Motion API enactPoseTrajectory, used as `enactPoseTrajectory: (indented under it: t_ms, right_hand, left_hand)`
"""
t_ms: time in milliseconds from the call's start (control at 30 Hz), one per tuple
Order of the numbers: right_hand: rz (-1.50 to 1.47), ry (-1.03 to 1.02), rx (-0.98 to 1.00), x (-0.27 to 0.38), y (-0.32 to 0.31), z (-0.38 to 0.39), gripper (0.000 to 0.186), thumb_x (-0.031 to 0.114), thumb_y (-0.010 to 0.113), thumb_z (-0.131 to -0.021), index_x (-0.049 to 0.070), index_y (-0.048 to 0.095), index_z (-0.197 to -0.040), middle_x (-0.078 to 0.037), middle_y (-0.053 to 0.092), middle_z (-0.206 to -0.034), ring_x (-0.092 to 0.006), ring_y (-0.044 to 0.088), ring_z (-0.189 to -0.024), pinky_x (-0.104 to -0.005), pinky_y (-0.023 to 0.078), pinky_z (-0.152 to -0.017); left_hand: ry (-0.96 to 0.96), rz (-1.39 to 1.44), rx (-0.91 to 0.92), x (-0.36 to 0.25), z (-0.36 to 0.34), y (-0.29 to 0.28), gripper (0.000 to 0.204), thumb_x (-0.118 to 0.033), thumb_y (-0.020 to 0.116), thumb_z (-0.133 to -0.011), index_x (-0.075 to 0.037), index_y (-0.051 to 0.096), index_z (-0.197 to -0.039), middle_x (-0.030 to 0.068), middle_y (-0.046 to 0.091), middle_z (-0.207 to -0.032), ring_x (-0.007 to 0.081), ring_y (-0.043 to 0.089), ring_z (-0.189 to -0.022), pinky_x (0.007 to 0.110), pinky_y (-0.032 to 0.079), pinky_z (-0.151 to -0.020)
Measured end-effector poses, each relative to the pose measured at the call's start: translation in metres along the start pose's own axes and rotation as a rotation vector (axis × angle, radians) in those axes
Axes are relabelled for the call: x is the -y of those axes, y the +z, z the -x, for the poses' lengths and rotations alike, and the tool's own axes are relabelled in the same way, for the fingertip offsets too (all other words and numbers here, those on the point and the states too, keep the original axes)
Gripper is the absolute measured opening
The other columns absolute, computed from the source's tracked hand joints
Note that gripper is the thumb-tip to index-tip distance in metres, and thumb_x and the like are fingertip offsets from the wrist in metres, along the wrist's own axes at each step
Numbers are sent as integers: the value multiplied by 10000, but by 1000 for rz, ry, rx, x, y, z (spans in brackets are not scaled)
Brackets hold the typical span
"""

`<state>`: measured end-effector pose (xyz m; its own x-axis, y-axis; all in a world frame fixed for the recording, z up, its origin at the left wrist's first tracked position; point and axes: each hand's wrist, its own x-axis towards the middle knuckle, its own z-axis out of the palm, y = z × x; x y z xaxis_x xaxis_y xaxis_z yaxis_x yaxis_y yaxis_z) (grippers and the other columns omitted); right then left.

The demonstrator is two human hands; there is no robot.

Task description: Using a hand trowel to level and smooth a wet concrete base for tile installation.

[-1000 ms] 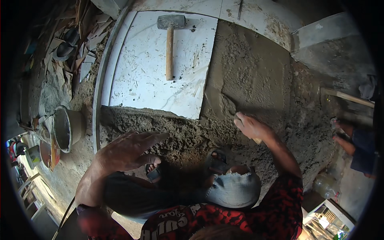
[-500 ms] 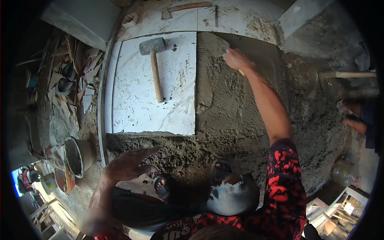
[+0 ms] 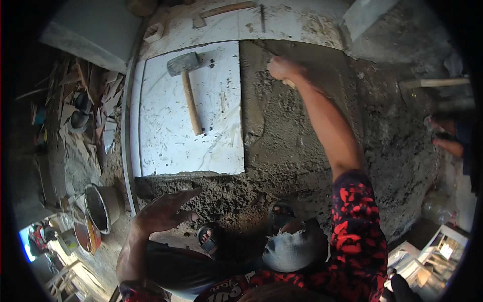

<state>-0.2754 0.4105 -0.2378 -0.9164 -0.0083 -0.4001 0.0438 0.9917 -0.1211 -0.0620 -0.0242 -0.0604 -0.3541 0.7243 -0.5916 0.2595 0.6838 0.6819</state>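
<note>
My right hand (image 3: pixel 284 69) is closed round the handle of a trowel (image 3: pixel 289 83), whose pale end sticks out below the fist. Its blade is hard to make out against the wet grey mortar (image 3: pixel 287 121) beneath. Left of that mortar lies a large white marbled tile (image 3: pixel 161 121) with mortar specks on it. A rubber mallet (image 3: pixel 191 103) with a dark head and wooden handle rests on this tile. My left hand (image 3: pixel 163 210) hovers over the rough mortar near my left foot, fingers stretched out and holding nothing.
Beyond are smeared white tiles (image 3: pixel 287 25) with a hammer (image 3: pixel 229 8) on them. A long straight bar (image 3: pixel 128 126) borders the tile on the left. Further left are broken tile pieces (image 3: pixel 80 128) and a bucket (image 3: pixel 103 207). Another person's feet (image 3: pixel 445 146) are at the right.
My right hand and the trowel have shifted a little to the left over the mortar. The left hand stays low with its fingers outstretched. The whole view has tilted slightly.
</note>
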Motion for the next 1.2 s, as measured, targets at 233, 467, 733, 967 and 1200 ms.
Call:
enactPoseTrajectory:
  t_ms: [233, 467, 733, 967, 1200]
  right_hand:
    - [-345, 207, 40, -13, -53, 49, 358, 208, 443, -883, -26, 632, -1077, -185, 672, -1057, -330, 675, -887, -461, 524, -804]
    - [-207, 341, 105, -111, -25, 50, 398, 253, 422, -893, -64, 618, -1032, -240, 669, -921, -356, 667, -834, -471, 502, -736]
    - [234, 29, 138, -103, -5, 80, 243, 160, 510, -892, -25, 633, -989, -171, 666, -1010, -303, 667, -911, -390, 543, -751]
    - [-141, 39, 54, 52, -21, 33, 362, 144, 440, -847, 4, 652, -1104, -215, 607, -1192, -366, 578, -1131, -462, 472, -944]
    - [-212, 209, 78, -47, -65, 56, 426, 263, 444, -899, -52, 569, -1158, -194, 640, -1129, -289, 667, -893, -380, 564, -752]
  left_hand:
    - [-83, 18, -12, -3, 12, -2, 732, -516, 562, -887, -64, 362, -1427, 238, 495, -1343, 367, 467, -1268, 431, 370, -1051]
    - [-48, -4, -20, 1, 15, 1, 728, -496, 577, -886, -50, 364, -1421, 231, 493, -1347, 359, 478, -1260, 430, 382, -1046]
    - [32, -13, -85, 5, 39, 10, 641, -436, 569, -904, -70, 387, -1399, 232, 518, -1311, 386, 506, -1215, 450, 429, -1002]
    - [-9, 21, -8, 0, 17, 2, 756, -517, 575, -877, -51, 346, -1427, 229, 477, -1366, 369, 455, -1278, 435, 373, -1054]
    - [-115, -25, -25, -3, 12, -4, 690, -446, 607, -885, -46, 383, -1401, 241, 511, -1322, 378, 497, -1232, 443, 403, -1019]
